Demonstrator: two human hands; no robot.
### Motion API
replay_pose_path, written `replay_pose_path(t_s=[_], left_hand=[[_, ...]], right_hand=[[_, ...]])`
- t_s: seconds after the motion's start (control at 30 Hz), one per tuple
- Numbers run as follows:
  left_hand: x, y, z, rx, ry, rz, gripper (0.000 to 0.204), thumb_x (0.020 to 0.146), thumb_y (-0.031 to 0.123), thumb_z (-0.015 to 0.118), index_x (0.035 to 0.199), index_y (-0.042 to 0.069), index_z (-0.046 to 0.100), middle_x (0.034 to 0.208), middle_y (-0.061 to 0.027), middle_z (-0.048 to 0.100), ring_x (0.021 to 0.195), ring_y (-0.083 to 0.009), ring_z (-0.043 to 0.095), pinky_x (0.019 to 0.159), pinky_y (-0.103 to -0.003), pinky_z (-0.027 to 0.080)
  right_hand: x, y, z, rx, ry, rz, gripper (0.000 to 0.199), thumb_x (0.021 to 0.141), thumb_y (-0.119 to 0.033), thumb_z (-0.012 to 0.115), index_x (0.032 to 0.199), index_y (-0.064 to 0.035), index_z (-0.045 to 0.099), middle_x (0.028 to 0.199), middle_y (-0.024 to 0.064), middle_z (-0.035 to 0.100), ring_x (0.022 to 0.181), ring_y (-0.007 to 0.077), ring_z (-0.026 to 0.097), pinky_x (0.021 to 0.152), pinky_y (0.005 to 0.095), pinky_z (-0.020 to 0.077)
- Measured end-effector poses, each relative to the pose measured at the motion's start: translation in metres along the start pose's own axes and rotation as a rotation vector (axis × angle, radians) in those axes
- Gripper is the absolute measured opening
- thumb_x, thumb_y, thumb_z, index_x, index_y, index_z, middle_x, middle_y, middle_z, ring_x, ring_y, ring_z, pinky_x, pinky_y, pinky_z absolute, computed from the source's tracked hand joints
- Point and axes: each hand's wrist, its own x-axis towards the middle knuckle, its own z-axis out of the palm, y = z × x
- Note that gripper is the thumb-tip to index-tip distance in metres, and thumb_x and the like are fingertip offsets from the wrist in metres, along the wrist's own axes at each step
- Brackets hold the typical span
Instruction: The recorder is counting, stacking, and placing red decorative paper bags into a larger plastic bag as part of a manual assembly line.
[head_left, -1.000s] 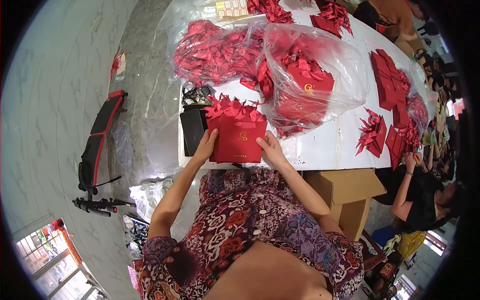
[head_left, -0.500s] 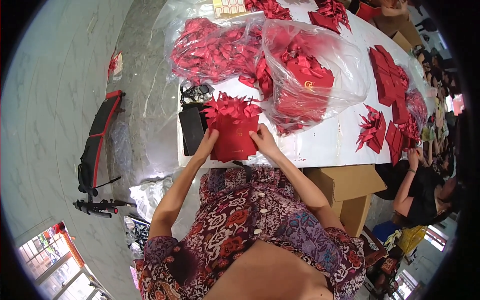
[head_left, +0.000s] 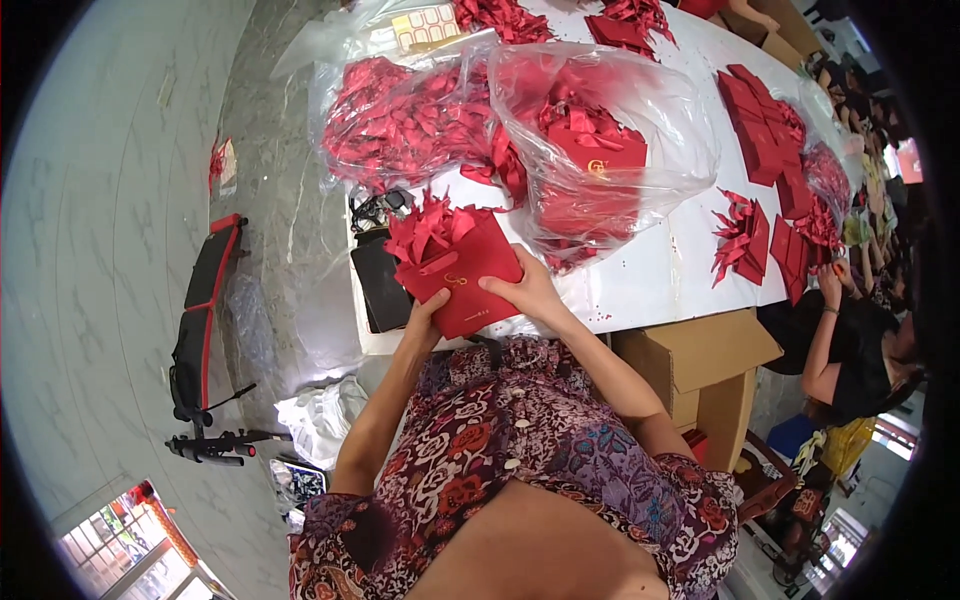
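Note:
A stack of red paper gift bags [head_left: 470, 255] with gold print is held between my two hands over the table's near edge. Loose red ribbon handles [head_left: 428, 232] spill from its top end. My left hand [head_left: 428, 315] grips the lower left edge, its thumb on the front face. On the right side my right hand [head_left: 532, 290] is closed round the stack, thumb pressed across the front. The fingers behind are hidden. Beside the stack lies a flat black case [head_left: 374, 285]. Beyond it, a clear plastic bag [head_left: 675, 160] contains more red gift bags [head_left: 595, 180].
Another clear bag full of red ribbons [head_left: 405, 125] lies at the far left. Red bag piles [head_left: 755, 120] sit on the right of the white table [head_left: 680, 270]. An open cardboard box [head_left: 700, 350] stands below its edge. A co-worker's arm [head_left: 825, 325] reaches in at right.
The stack has tilted, its ribbon end leaning left. My right thumb has moved inward across the front, and my left hand has shifted lower. The whole view has shifted slightly.

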Motion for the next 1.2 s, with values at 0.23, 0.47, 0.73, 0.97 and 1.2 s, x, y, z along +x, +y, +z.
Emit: replay_pose_path(t_s=[0.23,0.47,0.73,0.97,1.2], left_hand=[[-0.011,0.002,0.022,0.843,0.475,0.773,0.092,0.071,0.017,0.083,0.143,0.001,0.027,0.138,-0.0154,0.039,0.123,-0.0256,0.044,0.104,-0.037,0.036],[0.020,0.029,0.051,0.884,0.060,0.634,0.082,0.072,0.019,0.081,0.140,0.001,0.038,0.133,-0.0163,0.048,0.124,-0.0237,0.046,0.103,-0.036,0.037],[0.037,0.019,0.046,0.818,-0.038,0.446,0.038,0.097,0.013,0.053,0.132,0.001,0.051,0.124,-0.0089,0.060,0.115,-0.0144,0.052,0.101,-0.028,0.038],[0.045,0.024,0.020,0.650,0.278,0.536,0.019,0.098,0.014,0.051,0.108,0.000,0.059,0.100,-0.0056,0.065,0.081,-0.0073,0.058,0.073,-0.021,0.045],[0.050,0.043,0.043,0.853,-0.271,0.344,0.040,0.101,0.022,0.043,0.138,0.006,0.046,0.144,-0.0103,0.041,0.139,-0.0200,0.028,0.113,-0.030,0.019]], right_hand=[[-0.021,-0.046,-0.009,-0.816,0.200,-0.403,0.062,0.068,-0.023,0.077,0.121,-0.0063,0.050,0.089,0.0154,0.060,0.080,0.0346,0.062,0.068,0.0442,0.0491],[-0.031,-0.028,0.012,-0.839,0.233,-0.479,0.081,0.063,-0.018,0.078,0.133,0.0001,0.042,0.109,0.0164,0.056,0.096,0.0325,0.054,0.081,0.0410,0.0475],[-0.031,-0.021,0.004,-0.901,0.244,-0.415,0.083,0.064,-0.020,0.078,0.134,0.0011,0.039,0.114,0.0176,0.054,0.098,0.0332,0.054,0.082,0.0409,0.0475],[-0.038,-0.016,0.004,-0.904,0.210,-0.392,0.074,0.067,-0.019,0.076,0.131,-0.0006,0.043,0.111,0.0165,0.055,0.097,0.0322,0.055,0.079,0.0402,0.0482],[-0.043,-0.023,-0.001,-0.858,0.194,-0.411,0.075,0.066,-0.018,0.078,0.131,-0.0012,0.044,0.109,0.0157,0.056,0.094,0.0319,0.056,0.078,0.0396,0.0485]])
